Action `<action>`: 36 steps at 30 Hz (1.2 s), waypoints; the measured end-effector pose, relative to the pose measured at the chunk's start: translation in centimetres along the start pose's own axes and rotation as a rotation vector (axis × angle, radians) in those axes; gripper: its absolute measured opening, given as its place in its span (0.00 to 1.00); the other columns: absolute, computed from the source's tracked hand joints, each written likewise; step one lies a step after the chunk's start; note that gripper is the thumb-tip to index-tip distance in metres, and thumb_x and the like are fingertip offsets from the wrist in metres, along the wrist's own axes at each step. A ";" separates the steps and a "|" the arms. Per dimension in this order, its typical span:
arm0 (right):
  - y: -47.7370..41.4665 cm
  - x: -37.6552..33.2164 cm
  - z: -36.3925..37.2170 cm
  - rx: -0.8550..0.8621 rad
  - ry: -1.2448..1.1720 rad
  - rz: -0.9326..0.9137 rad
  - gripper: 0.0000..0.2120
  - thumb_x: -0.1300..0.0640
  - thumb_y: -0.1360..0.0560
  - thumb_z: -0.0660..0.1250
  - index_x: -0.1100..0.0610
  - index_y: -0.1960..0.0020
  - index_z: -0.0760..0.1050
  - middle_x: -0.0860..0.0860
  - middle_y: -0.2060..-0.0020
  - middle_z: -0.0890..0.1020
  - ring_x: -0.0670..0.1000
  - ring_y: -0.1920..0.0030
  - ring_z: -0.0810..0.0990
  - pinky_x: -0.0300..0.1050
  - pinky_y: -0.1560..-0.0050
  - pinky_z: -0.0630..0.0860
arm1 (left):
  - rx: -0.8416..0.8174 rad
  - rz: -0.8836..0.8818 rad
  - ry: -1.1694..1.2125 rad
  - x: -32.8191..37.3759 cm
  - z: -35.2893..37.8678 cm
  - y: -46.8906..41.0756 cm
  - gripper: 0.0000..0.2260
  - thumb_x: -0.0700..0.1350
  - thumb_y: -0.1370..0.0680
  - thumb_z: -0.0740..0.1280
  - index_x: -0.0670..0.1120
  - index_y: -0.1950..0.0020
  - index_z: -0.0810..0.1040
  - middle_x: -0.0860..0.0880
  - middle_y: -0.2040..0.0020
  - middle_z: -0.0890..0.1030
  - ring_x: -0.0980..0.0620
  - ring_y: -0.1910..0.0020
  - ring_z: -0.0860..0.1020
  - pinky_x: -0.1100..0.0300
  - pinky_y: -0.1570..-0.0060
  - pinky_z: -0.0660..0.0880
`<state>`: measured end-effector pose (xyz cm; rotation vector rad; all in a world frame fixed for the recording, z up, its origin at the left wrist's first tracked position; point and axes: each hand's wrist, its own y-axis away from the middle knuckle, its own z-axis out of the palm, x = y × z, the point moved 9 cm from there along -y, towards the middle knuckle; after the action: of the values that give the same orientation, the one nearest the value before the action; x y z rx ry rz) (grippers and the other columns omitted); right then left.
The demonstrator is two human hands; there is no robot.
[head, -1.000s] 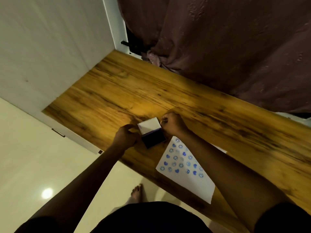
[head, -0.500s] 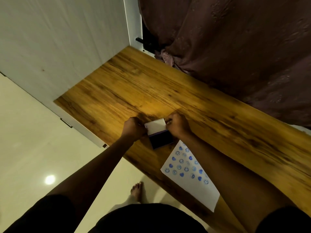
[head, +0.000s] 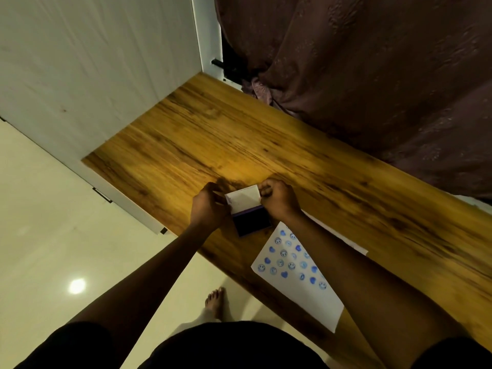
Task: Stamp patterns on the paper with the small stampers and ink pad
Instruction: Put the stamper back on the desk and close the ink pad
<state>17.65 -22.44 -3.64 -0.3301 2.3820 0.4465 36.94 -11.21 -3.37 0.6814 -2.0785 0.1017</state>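
A small ink pad [head: 251, 219] lies on the wooden table [head: 239, 139], its dark blue inked face showing and its white lid [head: 243, 198] raised behind it. My left hand [head: 209, 205] grips the lid's left edge. My right hand [head: 279, 199] grips the lid's right edge with closed fingers. A white sheet of paper [head: 300, 278] lies at the table's near edge, to the right of the pad and under my right forearm. Several blue smiley and heart stamps cover its upper part. No stamper is visible.
A brown curtain [head: 372, 75] hangs behind the table on the right. A white wall panel [head: 93, 62] stands at the table's left end. Below the near edge lies a pale tiled floor [head: 53, 249] with my bare foot [head: 215, 302] on it.
Both hands stay on the ink pad's lid, which has tilted down closer over the dark pad. The camera view has shifted, so the table sits lower and further right in frame.
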 end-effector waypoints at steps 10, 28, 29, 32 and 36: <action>2.0 0.2 -1.0 0.024 -0.014 -0.059 0.12 0.62 0.26 0.72 0.52 0.45 0.84 0.49 0.49 0.88 0.50 0.49 0.86 0.43 0.50 0.82 | 0.003 0.121 -0.007 1.1 0.0 2.1 0.11 0.34 0.25 0.74 0.46 0.45 0.83 0.51 0.51 0.85 0.54 0.55 0.84 0.75 0.64 0.76; 5.3 2.3 -1.4 0.017 -0.062 -0.061 0.07 0.58 0.24 0.72 0.56 0.47 0.87 0.51 0.50 0.89 0.45 0.54 0.85 0.39 0.51 0.82 | -0.028 0.258 -0.112 0.4 2.2 7.8 0.15 0.32 0.27 0.77 0.42 0.42 0.84 0.44 0.42 0.84 0.53 0.50 0.80 0.75 0.59 0.75; 5.4 2.3 -1.2 0.015 -0.059 -0.065 0.08 0.59 0.25 0.73 0.56 0.47 0.87 0.51 0.50 0.89 0.47 0.51 0.86 0.39 0.49 0.81 | -0.036 0.237 -0.108 0.2 2.3 7.9 0.15 0.33 0.27 0.76 0.43 0.41 0.84 0.44 0.41 0.83 0.53 0.48 0.81 0.72 0.57 0.77; 5.7 2.5 -0.9 0.009 -0.042 -0.065 0.10 0.60 0.26 0.75 0.56 0.45 0.86 0.51 0.49 0.88 0.48 0.48 0.86 0.43 0.45 0.83 | -0.043 0.201 -0.101 -0.3 2.7 8.0 0.17 0.34 0.26 0.76 0.43 0.39 0.83 0.45 0.40 0.83 0.50 0.46 0.83 0.65 0.53 0.81; 5.8 2.1 -0.9 0.023 0.018 -0.068 0.10 0.59 0.26 0.74 0.55 0.45 0.86 0.51 0.48 0.88 0.49 0.48 0.86 0.49 0.45 0.84 | -0.028 0.183 -0.104 -0.3 3.0 8.1 0.14 0.35 0.24 0.74 0.44 0.39 0.83 0.46 0.40 0.84 0.50 0.45 0.84 0.66 0.53 0.81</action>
<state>13.49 -17.74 -3.10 -0.4049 2.3835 0.3865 30.76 -5.25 -3.86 0.4872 -2.2356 0.1423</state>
